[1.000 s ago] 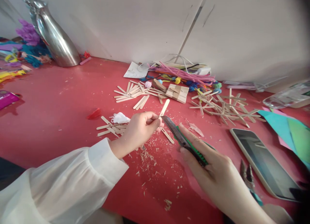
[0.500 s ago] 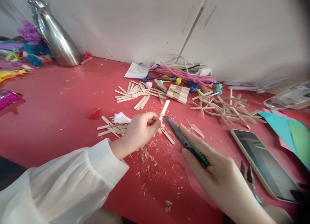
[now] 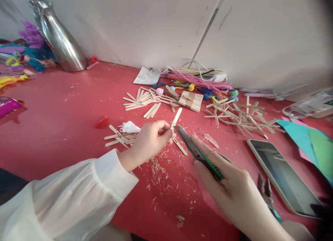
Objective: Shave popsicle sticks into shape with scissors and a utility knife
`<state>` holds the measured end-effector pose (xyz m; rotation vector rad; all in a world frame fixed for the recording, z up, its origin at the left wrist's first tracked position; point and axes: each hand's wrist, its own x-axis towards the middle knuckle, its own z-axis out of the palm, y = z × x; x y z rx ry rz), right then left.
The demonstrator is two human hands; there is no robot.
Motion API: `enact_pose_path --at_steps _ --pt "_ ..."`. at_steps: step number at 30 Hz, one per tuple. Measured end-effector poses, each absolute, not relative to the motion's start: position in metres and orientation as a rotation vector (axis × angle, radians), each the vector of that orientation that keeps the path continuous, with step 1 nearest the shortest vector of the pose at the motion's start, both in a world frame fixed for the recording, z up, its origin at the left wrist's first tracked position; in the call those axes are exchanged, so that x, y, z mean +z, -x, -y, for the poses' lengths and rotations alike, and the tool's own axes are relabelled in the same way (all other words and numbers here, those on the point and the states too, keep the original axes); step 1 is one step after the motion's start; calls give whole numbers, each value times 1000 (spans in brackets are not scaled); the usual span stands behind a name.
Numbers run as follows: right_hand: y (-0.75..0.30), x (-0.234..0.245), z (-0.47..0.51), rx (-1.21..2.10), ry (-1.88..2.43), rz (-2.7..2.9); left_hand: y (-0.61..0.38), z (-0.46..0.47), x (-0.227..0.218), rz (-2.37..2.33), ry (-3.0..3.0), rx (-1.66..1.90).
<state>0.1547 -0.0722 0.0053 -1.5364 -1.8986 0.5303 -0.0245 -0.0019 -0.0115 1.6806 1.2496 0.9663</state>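
Observation:
Between the thumb and fingers of my left hand [image 3: 153, 138] is a pale wooden craft stick [image 3: 177, 116], its rounded end pointing up and away. My right hand [image 3: 226, 182] is wrapped round a green and black utility knife [image 3: 200, 154] with its blade out. The blade's tip meets the stick, or lies very close to it, just by my left fingertips. Below my left hand a notched craft stick [image 3: 180, 146] lies on the red table, partly hidden by the fingers. Wood shavings [image 3: 158, 171] are scattered beneath both hands.
Loose craft sticks [image 3: 142, 99] and a bundled stack [image 3: 191, 100] lie behind my hands. Joined sticks [image 3: 241, 116] are heaped at right, near a phone [image 3: 283, 175], pliers [image 3: 266, 190] and coloured paper [image 3: 307, 140]. A steel jug [image 3: 62, 39] stands back left.
My right hand and the knife have shifted slightly left, bringing the blade closer to my left fingertips. My left hand and its stick have hardly moved.

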Motion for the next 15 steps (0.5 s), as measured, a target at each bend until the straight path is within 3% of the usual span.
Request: enact_pose_path --at_steps 15 --pt "-154 8 71 532 1557 1928 25 1 -13 -1246 -1754 978"
